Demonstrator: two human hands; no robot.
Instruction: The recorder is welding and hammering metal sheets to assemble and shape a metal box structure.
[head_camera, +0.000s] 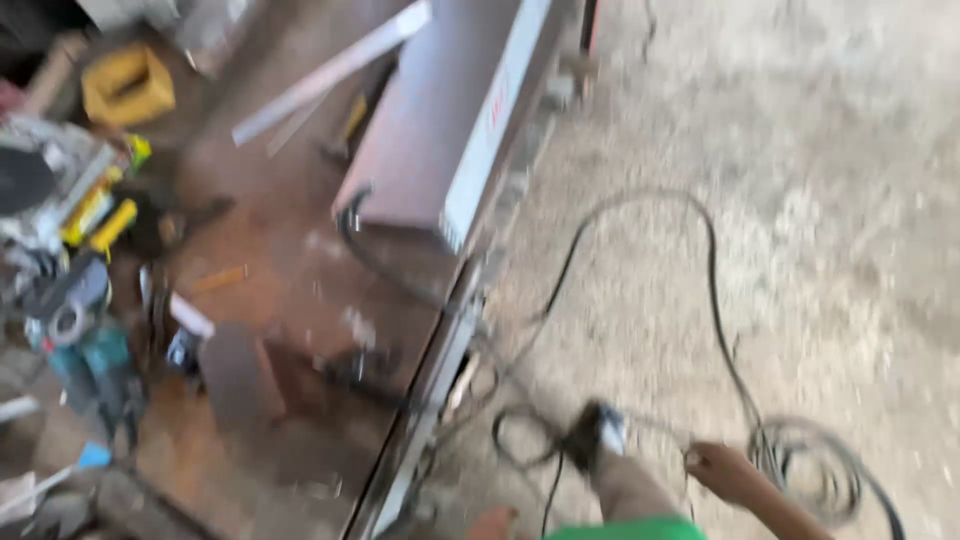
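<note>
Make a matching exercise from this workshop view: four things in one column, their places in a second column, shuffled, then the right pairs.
Things:
1. yellow strap
2. coiled black cable
3. teal power tool
4. grey metal box

Places:
A. concrete floor, lower right, beside the right hand
B. workbench top, centre, near its edge
C. upper left corner of the bench
D. left side of the bench, low in the view

Pairs: 1-C, 2-A, 3-D, 4-B

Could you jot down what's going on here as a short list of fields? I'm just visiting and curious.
Setting: workshop with a rusty workbench beside a concrete floor
Right hand: low over the floor, at a thin wire, next to the coiled black cable
Left hand: only a blurred edge at the bottom; state unclear
On bench: grey metal box, teal power tool, yellow-handled tools
Image: motion-blurred
</note>
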